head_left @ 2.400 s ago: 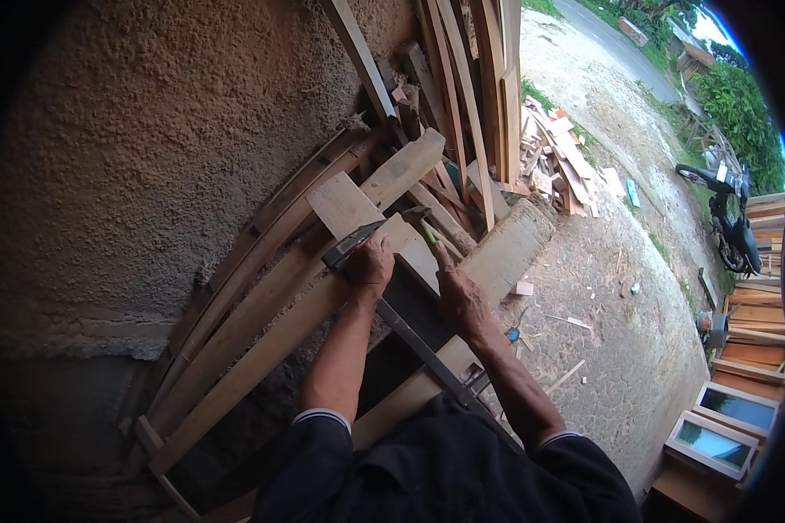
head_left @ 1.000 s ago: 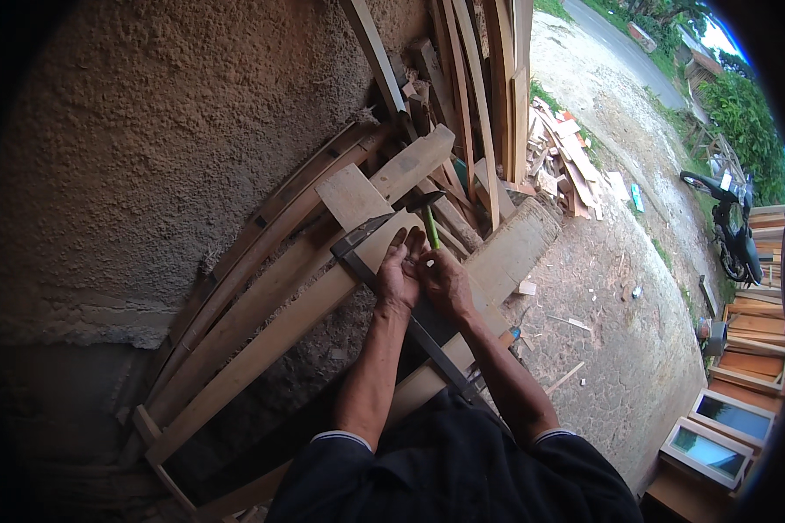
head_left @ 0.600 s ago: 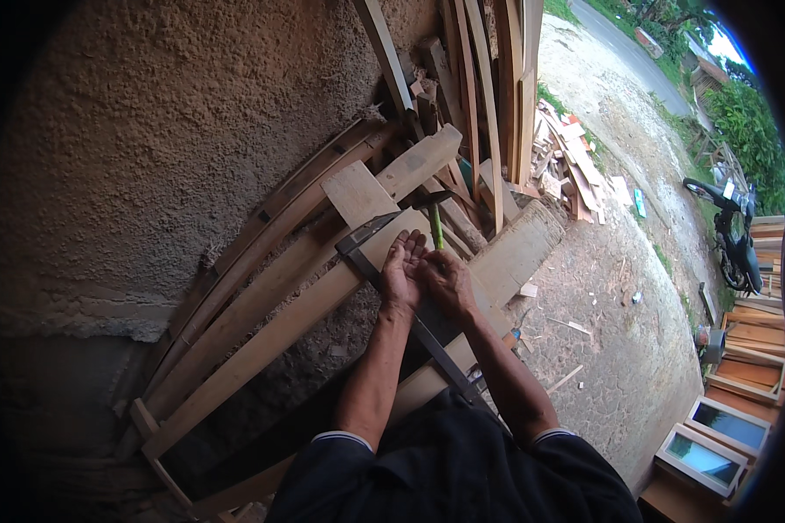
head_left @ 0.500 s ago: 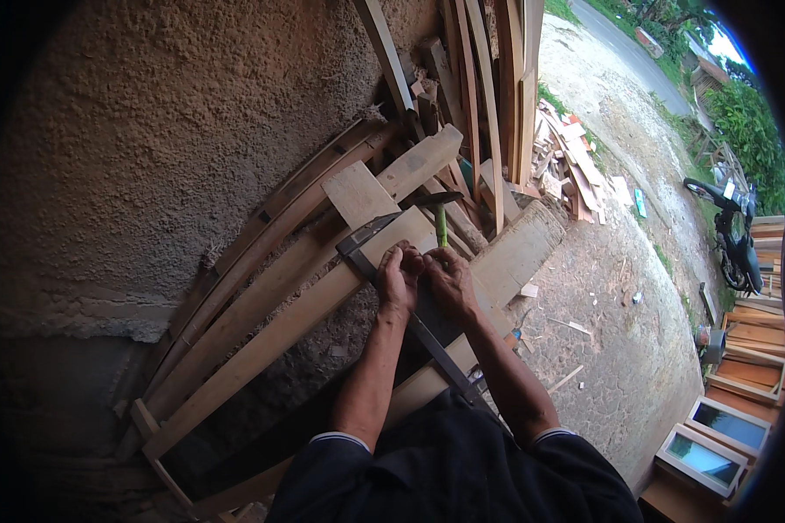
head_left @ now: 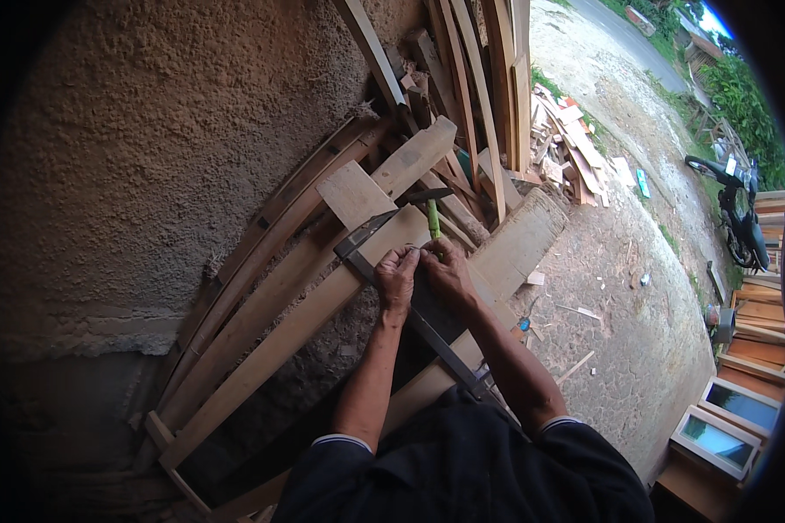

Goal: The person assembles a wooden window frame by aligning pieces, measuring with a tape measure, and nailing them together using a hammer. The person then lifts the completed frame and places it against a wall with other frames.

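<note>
My right hand (head_left: 447,268) is closed round the green handle of a hammer (head_left: 433,218); its dark head points away from me, over the planks. Close beside it, my left hand (head_left: 397,281) is pinched shut with its fingertips meeting the right hand's. Whatever small thing lies between those fingertips is too small to make out. Both hands are above the end of a wooden frame (head_left: 279,349) of long pale beams. A dark metal bar clamp (head_left: 440,344) crosses the frame under my wrists, its jaw end at the left beam. A short wooden block (head_left: 355,193) lies just beyond.
A rough wall (head_left: 174,157) rises on the left, with long boards (head_left: 497,87) leaning at the back. A thick plank (head_left: 523,244) lies right of my hands. Offcuts (head_left: 571,148) are heaped farther off. A motorcycle (head_left: 737,209) and glazed wooden frames (head_left: 715,440) stand at the right.
My two hands have drawn closer, their fingertips now meeting. The hammer's handle has tilted slightly and its head has shifted a little left. The whole view has shifted slightly.
</note>
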### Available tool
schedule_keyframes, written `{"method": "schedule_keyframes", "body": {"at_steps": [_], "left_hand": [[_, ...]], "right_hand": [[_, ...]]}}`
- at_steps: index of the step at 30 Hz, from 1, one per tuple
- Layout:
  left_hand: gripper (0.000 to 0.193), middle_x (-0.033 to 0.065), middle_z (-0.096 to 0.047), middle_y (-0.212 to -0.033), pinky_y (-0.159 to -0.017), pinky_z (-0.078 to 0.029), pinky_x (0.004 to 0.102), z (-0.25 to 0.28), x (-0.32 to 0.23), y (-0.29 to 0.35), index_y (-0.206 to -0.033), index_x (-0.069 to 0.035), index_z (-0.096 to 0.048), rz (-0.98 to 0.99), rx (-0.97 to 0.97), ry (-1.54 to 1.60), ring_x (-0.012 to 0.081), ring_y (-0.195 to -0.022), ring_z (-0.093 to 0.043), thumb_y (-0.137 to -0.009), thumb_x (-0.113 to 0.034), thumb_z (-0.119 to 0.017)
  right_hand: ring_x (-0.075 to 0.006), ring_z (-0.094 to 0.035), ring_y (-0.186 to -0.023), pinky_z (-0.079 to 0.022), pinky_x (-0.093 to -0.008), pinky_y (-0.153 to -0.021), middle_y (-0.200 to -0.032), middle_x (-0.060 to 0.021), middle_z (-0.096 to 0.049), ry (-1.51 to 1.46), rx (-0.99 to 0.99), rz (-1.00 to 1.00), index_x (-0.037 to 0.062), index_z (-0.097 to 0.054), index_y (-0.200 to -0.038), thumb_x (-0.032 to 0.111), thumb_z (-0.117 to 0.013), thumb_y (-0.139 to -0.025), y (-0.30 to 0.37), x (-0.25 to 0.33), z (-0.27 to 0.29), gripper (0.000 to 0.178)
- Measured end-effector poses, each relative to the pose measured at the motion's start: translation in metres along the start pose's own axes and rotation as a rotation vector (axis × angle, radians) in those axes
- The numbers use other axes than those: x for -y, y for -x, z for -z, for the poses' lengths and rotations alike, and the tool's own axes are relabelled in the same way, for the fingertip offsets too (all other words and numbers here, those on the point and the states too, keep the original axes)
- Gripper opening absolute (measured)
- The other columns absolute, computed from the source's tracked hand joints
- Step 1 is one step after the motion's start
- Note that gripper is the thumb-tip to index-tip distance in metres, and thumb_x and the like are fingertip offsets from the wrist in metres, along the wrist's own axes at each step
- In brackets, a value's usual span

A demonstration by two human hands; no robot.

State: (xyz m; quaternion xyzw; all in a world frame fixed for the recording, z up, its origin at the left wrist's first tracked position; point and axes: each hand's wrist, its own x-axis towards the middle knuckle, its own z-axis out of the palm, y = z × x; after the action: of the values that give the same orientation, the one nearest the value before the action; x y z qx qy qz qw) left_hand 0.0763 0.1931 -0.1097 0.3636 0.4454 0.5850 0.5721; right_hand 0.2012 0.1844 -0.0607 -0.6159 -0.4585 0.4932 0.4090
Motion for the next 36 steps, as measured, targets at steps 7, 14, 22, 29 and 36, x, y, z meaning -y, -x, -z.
{"method": "schedule_keyframes", "body": {"at_steps": [7,14,22,29,36], "left_hand": [[0.020,0.0103,-0.073,-0.087,-0.069,-0.053,0.0321,0.009,-0.003,-0.026,-0.100,0.003,-0.072,-0.246,-0.090,-0.647,0.0176,-0.077,-0.068,-0.099,-0.015,-0.063],[0.026,0.0147,-0.074,-0.092,-0.073,-0.054,0.0383,0.002,-0.002,-0.033,-0.105,-0.008,-0.074,-0.217,-0.116,-1.046,0.0318,-0.083,-0.071,-0.099,-0.028,-0.058],[0.028,0.0125,-0.075,-0.096,-0.075,-0.055,0.0423,-0.010,-0.018,-0.027,-0.106,-0.012,-0.075,-0.126,-0.117,-1.137,0.0340,-0.089,-0.071,-0.098,-0.034,-0.058],[0.027,0.0130,-0.074,-0.097,-0.074,-0.055,0.0428,-0.012,-0.020,-0.025,-0.106,-0.014,-0.075,-0.139,-0.116,-1.152,0.0351,-0.090,-0.071,-0.096,-0.034,-0.061],[0.024,0.0124,-0.074,-0.094,-0.073,-0.055,0.0440,-0.010,-0.019,-0.028,-0.102,-0.014,-0.075,-0.122,-0.070,-1.242,0.0361,-0.088,-0.071,-0.095,-0.033,-0.062]], "right_hand": [[-0.0212,-0.064,-0.100,-0.050,-0.0362,-0.088,-0.108,-0.0156,-0.068,0.084,-0.085,0.088,0.0066,-0.063,-0.125,0.018,-0.062,-0.096,-0.008,-0.013,0.006,0.031],[-0.0228,-0.063,-0.109,-0.047,-0.0371,-0.096,-0.123,-0.0131,-0.066,0.061,-0.106,0.099,0.0162,-0.058,-0.137,0.015,-0.059,-0.097,0.013,-0.036,0.034,0.039],[-0.0279,-0.067,-0.099,-0.051,-0.0387,-0.088,-0.116,-0.0191,-0.068,0.187,-0.067,0.206,0.0184,-0.055,-0.140,0.010,-0.060,-0.096,0.034,-0.032,0.053,0.045],[-0.0448,-0.065,-0.086,-0.050,-0.0526,-0.076,-0.094,-0.0265,-0.064,0.498,0.004,0.340,0.0190,-0.036,-0.155,0.005,-0.052,-0.098,0.040,-0.025,0.057,0.061],[-0.0464,-0.065,-0.085,-0.050,-0.0548,-0.075,-0.093,-0.0274,-0.063,0.684,0.182,0.275,0.0198,-0.028,-0.158,0.008,-0.050,-0.098,0.047,-0.004,0.059,0.065]]}}
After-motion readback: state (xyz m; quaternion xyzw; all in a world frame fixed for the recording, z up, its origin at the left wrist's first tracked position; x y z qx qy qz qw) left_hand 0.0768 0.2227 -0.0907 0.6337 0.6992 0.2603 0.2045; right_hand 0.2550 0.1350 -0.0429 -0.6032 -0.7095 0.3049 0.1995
